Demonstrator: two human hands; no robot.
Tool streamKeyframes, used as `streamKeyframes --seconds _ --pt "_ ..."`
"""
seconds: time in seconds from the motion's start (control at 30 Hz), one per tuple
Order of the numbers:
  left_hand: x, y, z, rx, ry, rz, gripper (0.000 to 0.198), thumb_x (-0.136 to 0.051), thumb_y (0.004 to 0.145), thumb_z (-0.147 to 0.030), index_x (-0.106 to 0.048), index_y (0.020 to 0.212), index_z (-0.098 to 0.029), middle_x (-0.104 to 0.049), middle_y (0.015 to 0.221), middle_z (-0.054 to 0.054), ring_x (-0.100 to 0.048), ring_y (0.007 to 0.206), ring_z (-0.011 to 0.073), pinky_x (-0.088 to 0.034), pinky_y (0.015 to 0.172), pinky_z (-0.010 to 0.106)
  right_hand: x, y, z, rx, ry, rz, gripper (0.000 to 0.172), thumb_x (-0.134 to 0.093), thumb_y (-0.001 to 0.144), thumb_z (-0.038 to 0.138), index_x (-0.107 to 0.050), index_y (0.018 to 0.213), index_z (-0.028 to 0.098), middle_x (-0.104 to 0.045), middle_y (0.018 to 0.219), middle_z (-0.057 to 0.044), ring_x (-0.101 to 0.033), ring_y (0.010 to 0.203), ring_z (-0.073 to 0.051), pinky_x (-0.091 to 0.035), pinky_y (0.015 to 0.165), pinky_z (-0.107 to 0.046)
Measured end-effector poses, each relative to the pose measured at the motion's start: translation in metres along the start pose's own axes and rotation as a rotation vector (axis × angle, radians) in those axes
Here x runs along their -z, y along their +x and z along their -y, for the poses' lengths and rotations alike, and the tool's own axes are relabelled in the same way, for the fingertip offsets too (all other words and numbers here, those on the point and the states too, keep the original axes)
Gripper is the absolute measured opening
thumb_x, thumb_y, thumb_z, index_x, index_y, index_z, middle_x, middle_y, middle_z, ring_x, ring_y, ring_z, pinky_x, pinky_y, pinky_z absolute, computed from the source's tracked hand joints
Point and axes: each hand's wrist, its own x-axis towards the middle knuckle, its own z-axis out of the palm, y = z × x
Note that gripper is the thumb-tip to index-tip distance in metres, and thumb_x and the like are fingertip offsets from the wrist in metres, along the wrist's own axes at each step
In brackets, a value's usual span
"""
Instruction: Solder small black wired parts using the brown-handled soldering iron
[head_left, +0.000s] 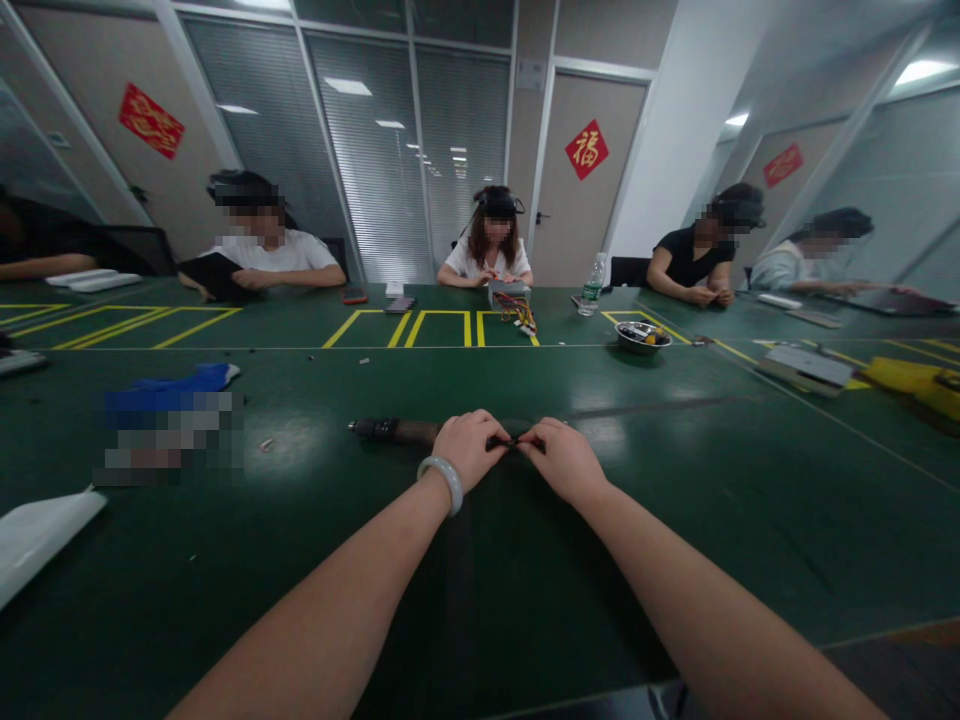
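My left hand (469,448), with a pale bangle on its wrist, and my right hand (562,458) meet at the middle of the green table (675,480). Both have their fingers pinched together on a small dark part (512,441) between them. Just behind my left hand lies a dark cylindrical tool (394,431), its tip pointing left. What the small part is cannot be made out.
A blue cloth (169,388) and a white sheet (37,535) lie at the left. A metal bowl (643,337), a water bottle (592,284), a box with coloured wires (511,299) and yellow items (911,380) sit farther off. Several other people sit along the far side.
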Motion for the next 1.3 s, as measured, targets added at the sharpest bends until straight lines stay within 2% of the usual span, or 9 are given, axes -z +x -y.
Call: streamKeyframes --seconds 0.47,0.9,1.3 --pt "-0.0002 -0.0006 0.0006 0.004 0.008 0.008 0.012 -0.063 0.081 -0.034 -0.068 0.089 -0.027 -0.061 0.099 0.0 -0.056 0.093 0.019 -0.042 0.084 0.036 0.0007 0.0013 0.0004 -0.04 0.017 0.057 0.01 -0.059 0.085 0.025 -0.068 0.084 0.021 -0.062 0.087 -0.002 -0.057 0.077 -0.013 -0.041 0.073 -0.026" --pt "0.001 0.0002 0.0001 -0.01 0.004 0.012 0.01 -0.064 0.08 -0.032 -0.069 0.088 -0.028 -0.061 0.098 -0.001 -0.056 0.092 0.0186 -0.041 0.083 0.036 0.0006 0.0003 0.0045 0.006 -0.024 0.059 0.01 -0.056 0.084 0.021 -0.066 0.081 0.02 -0.061 0.086 -0.002 -0.057 0.076 -0.013 -0.041 0.073 -0.024" --pt "0.0015 -0.0001 -0.001 0.0 0.01 0.027 0.013 -0.061 0.082 -0.033 -0.068 0.091 -0.027 -0.061 0.1 0.0 -0.056 0.094 0.0188 -0.042 0.085 0.036 -0.0044 -0.0008 0.004 -0.024 -0.036 0.074 0.01 -0.057 0.085 0.024 -0.066 0.08 0.02 -0.061 0.084 -0.002 -0.056 0.075 -0.014 -0.041 0.069 -0.025"
